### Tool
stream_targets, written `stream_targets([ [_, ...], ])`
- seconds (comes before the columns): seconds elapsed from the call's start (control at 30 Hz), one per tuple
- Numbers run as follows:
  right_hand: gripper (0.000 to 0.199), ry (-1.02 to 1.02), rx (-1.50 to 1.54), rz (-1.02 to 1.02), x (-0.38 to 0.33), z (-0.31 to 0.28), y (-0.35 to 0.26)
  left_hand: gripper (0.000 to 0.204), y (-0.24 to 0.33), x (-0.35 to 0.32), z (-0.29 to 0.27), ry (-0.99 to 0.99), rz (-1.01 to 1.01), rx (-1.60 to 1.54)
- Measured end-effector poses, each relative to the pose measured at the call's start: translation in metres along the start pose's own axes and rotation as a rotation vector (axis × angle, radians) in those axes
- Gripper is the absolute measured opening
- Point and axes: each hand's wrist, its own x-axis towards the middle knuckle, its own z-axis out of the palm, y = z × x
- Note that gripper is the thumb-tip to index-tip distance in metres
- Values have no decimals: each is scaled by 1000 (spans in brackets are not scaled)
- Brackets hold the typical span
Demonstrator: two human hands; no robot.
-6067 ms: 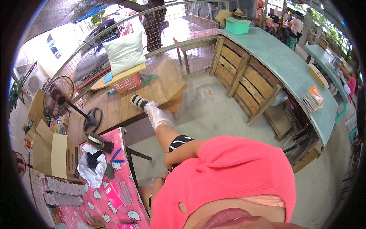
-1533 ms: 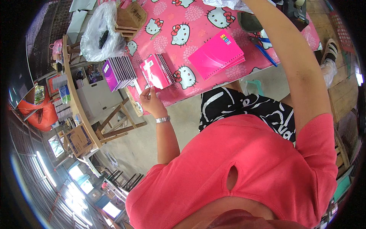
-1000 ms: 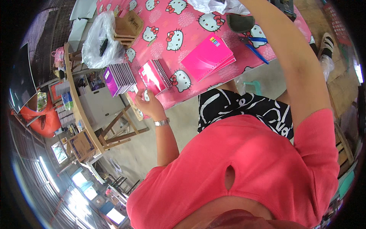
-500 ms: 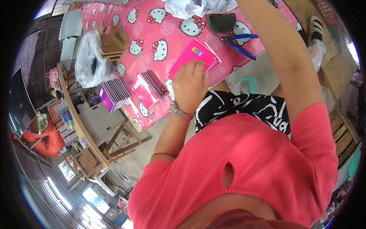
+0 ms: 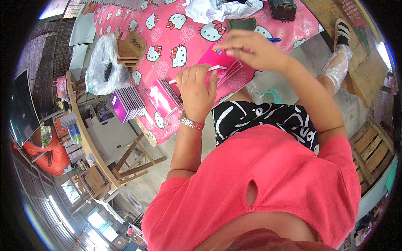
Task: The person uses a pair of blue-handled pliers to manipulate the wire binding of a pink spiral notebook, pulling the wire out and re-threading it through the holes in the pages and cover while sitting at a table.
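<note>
Loose pink notebook covers and sheets [image 5: 207, 56] lie at the near edge of the table, partly hidden under my hands. My left hand [image 5: 194, 91], wearing a metal watch, is over their left side. Its fingers are closed around a thin white strip [image 5: 217, 67] that sticks out on both sides. My right hand [image 5: 258, 49] hovers above the covers' right part, fingers stretched leftward and thumb apart, with nothing visible in it. Behind it shows one handle of blue pliers [image 5: 274, 39]. To the left stand pink spiral notebooks [image 5: 164, 98] and purple spiral notebooks [image 5: 125, 104].
A pink patterned cloth [image 5: 157, 35] covers the table. On it are brown wedge-shaped blocks [image 5: 130, 47], a clear plastic bag [image 5: 100, 69], a dark flat piece [image 5: 242, 24], a white crumpled sheet [image 5: 209, 10] and a black box [image 5: 282, 9]. A wooden bench [image 5: 90, 140] stands left.
My right hand has come back from the far side to over the covers. My left hand has shifted slightly left and down and now holds a white strip. The black box has come into fuller view.
</note>
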Motion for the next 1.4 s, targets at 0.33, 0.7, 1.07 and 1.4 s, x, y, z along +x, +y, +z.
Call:
stream_targets([
  [0.33,17,163,45,16,-30,20,-33,19,11,-8,2,6,84,-63],
  [0.7,27,136,-137,-105,-37,19,-39,18,11,-5,4,14,83,-55],
  [1.07,42,2,-210,276,-32,10,-76,27,22,-9,2,-34,99,-50],
  [1.4,36,198,-541,476,-6,11,34,21,18,-9,3,-55,103,-92],
])
